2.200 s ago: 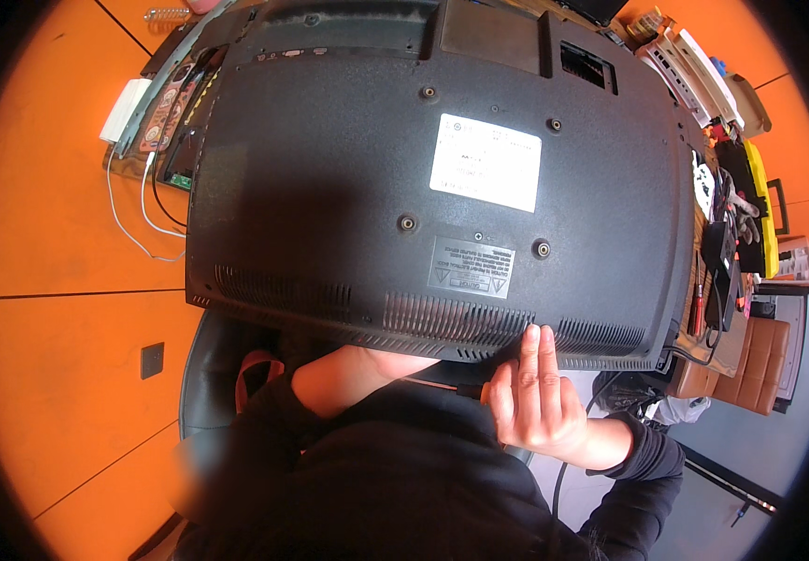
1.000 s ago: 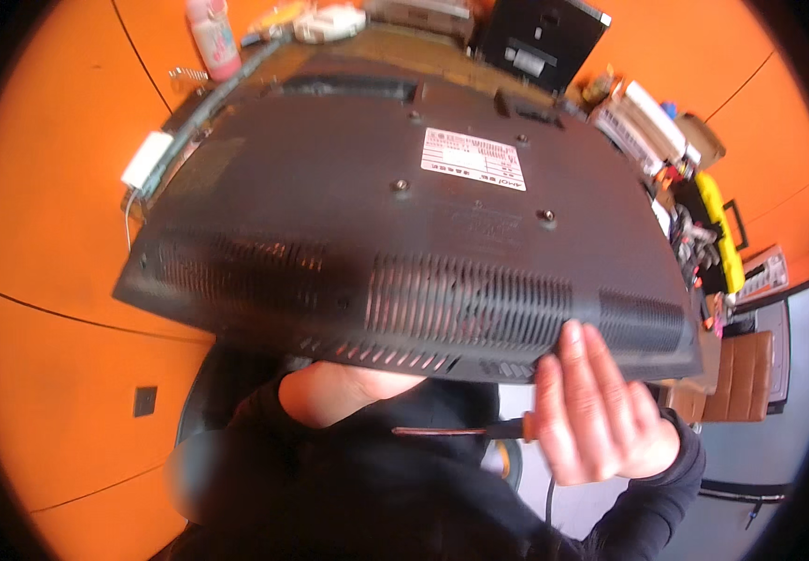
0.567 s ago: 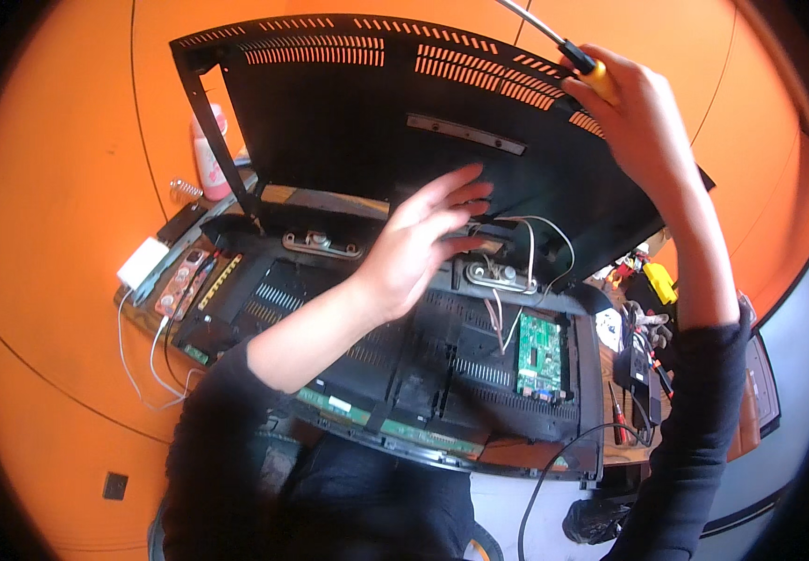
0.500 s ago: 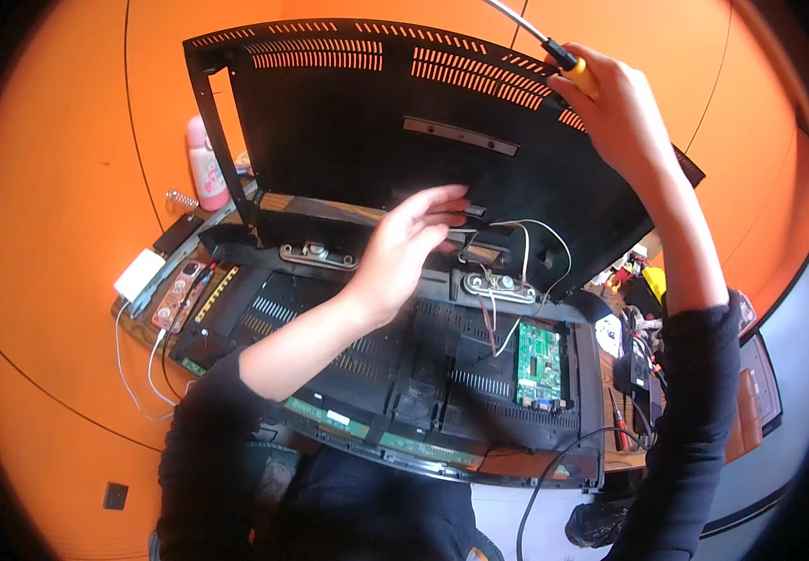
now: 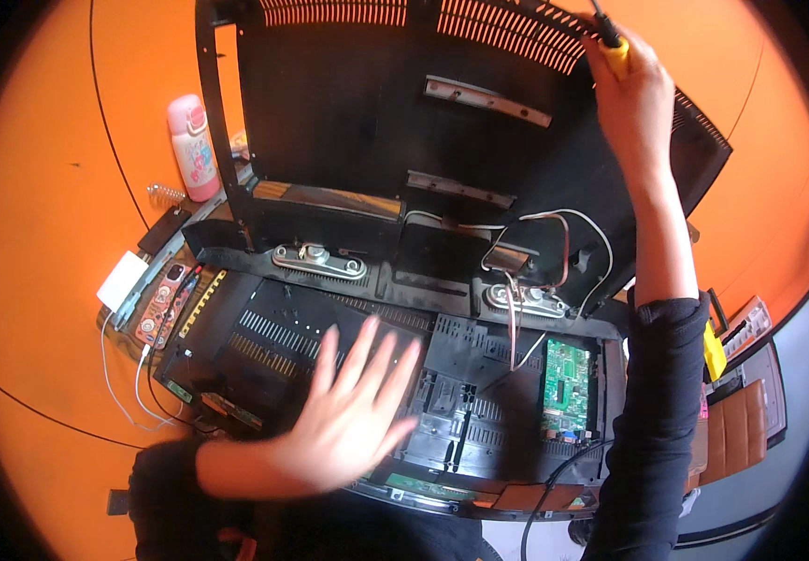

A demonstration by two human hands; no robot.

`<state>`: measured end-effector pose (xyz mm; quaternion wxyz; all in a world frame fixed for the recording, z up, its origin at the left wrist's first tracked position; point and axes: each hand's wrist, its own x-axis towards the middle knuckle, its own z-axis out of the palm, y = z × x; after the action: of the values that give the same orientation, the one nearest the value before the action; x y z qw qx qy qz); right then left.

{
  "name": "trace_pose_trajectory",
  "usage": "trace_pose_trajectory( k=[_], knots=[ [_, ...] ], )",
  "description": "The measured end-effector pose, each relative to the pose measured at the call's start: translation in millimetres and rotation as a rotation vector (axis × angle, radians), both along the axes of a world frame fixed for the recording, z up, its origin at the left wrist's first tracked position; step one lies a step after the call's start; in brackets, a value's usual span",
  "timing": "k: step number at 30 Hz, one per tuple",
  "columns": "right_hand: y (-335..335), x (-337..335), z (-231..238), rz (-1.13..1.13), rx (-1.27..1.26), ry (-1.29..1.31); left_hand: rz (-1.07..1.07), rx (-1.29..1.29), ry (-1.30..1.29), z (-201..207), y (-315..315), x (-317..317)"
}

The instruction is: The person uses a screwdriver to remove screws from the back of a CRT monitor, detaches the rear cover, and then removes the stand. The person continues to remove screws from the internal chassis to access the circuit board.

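A black back cover (image 5: 348,103) with slotted vents stands tilted up behind an opened flat television body (image 5: 255,309). My right hand (image 5: 636,107) is at the cover's upper right edge, closed round a screwdriver (image 5: 615,58) with a yellow handle and its fingers against the cover. Over the middle of the body, my left hand (image 5: 353,421) is spread, slightly blurred, holding nothing. Along the cover's lower edge sit a left speaker (image 5: 320,263) and a right speaker (image 5: 524,300). Thin wires (image 5: 568,224) loop by the right one. A green circuit board (image 5: 567,385) shows at the body's right.
To the left stand a pink and white bottle (image 5: 193,150), a white box (image 5: 124,279) and a phone in a patterned case (image 5: 163,309) with cables. A black cable (image 5: 554,477) crosses the body's front right corner. A brown chair back (image 5: 736,430) is at the right.
My left hand has come down and nearer, from beside the wires to above the body, its fingers now spread. My right hand stays at the cover's edge with the screwdriver. The view has shifted.
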<state>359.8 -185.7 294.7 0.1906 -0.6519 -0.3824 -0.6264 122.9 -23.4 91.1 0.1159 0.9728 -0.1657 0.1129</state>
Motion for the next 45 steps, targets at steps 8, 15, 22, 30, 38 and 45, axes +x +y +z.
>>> trace_pose_trajectory(
  k=[8, 15, 22, 30, 38, 45],
  knots=[
    [20, 0, -5, 0.256, 0.146, 0.031, 0.423, -0.336, 0.120, -41, -14, -77],
    [26, 8, -15, 0.243, 0.246, 0.051, 0.434, -0.203, -0.046, -102, -28, -76],
    [25, 8, -12, 0.130, 0.216, 0.008, 0.438, -0.155, -0.101, -111, -27, -77],
    [32, 6, -11, 0.223, 0.218, -0.104, 0.445, -0.131, -0.080, -102, -26, -75],
    [22, 14, -9, -0.009, 0.222, -0.107, 0.437, -0.157, -0.115, -96, -25, -71],
    [23, 7, -10, 0.001, 0.215, -0.080, 0.473, -0.135, -0.121, -92, -28, -70]
  ],
)
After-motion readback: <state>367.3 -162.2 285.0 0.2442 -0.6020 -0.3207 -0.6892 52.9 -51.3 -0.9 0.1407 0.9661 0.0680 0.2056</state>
